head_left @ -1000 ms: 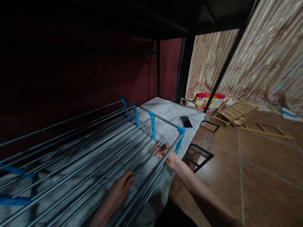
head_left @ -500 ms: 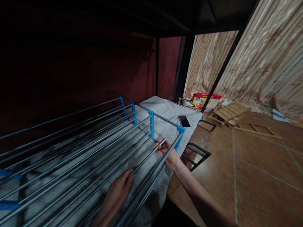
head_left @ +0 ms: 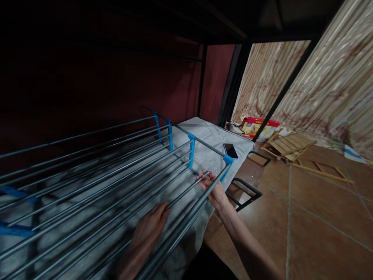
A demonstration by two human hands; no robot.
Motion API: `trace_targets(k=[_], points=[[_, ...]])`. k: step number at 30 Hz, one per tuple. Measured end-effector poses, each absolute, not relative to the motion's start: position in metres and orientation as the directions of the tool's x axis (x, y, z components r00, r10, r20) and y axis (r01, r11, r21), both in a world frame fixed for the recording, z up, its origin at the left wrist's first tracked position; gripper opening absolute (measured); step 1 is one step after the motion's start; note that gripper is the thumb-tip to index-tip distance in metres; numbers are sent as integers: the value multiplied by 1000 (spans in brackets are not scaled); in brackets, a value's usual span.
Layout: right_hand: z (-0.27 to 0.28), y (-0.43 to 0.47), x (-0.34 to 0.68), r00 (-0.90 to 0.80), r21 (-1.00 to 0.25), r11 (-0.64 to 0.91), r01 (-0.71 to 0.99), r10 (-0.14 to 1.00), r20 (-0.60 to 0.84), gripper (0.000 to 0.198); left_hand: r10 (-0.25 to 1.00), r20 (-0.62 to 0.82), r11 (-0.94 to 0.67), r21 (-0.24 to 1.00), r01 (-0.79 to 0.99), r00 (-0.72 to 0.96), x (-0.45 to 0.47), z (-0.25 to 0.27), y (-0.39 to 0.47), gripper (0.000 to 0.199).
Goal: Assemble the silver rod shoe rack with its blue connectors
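Note:
A rack of grey metal tubes (head_left: 116,171) with blue plastic connectors (head_left: 191,149) lies across a grey-covered bed. Both hands are closed on one loose-ended metal tube (head_left: 186,190). My left hand (head_left: 153,223) wraps round it at the lower middle of the view. Near its free far end, my right hand (head_left: 209,183) holds the same tube between thumb and fingers. That end is apart from the nearest corner connector (head_left: 229,159). The right wrist passes under the thicker outer tube (head_left: 201,202). The tube's near end is hidden behind the left hand.
A phone (head_left: 230,151) lies on the grey bed cover (head_left: 206,130) beyond the rack. Black bed-frame posts (head_left: 282,91) rise behind. Black metal loops (head_left: 247,192) stick out at the bed's side. Wooden slatted pieces (head_left: 291,144) and a red-edged box (head_left: 259,127) sit on the tiled floor.
The view has shifted, so the rack and floor things appear slightly farther right. Both hands keep their hold on the tube, with its far end still apart from the connector.

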State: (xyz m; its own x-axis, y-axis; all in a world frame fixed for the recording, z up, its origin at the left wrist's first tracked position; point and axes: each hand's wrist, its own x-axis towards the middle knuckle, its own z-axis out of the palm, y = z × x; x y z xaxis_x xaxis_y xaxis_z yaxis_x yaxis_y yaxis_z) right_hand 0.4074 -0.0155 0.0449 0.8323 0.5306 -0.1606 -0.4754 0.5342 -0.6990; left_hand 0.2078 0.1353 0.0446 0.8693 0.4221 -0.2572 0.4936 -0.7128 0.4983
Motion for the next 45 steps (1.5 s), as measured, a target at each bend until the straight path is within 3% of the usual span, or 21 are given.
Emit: trace_targets(k=[5, 14, 24, 36, 45], points=[[39, -10, 413, 784, -676, 502, -539, 593, -185, 40, 438, -269, -709, 483, 514, 858, 204, 37, 138, 40], [22, -1, 419, 782, -671, 496, -551, 586, -209, 18, 451, -288, -672, 514, 533, 845, 196, 36, 145, 41], [29, -3, 420, 814, -672, 502, -544, 509, -279, 28, 439, -278, -705, 482, 519, 854, 192, 35, 152, 42], [45, -23, 409, 811, -571, 614, -545, 558, -174, 27, 407, -224, -704, 540, 460, 886, 188, 38, 157, 48], [45, -46, 404, 833, -559, 629, -540, 493, -249, 24, 365, -211, -737, 530, 419, 907, 192, 58, 142, 48]])
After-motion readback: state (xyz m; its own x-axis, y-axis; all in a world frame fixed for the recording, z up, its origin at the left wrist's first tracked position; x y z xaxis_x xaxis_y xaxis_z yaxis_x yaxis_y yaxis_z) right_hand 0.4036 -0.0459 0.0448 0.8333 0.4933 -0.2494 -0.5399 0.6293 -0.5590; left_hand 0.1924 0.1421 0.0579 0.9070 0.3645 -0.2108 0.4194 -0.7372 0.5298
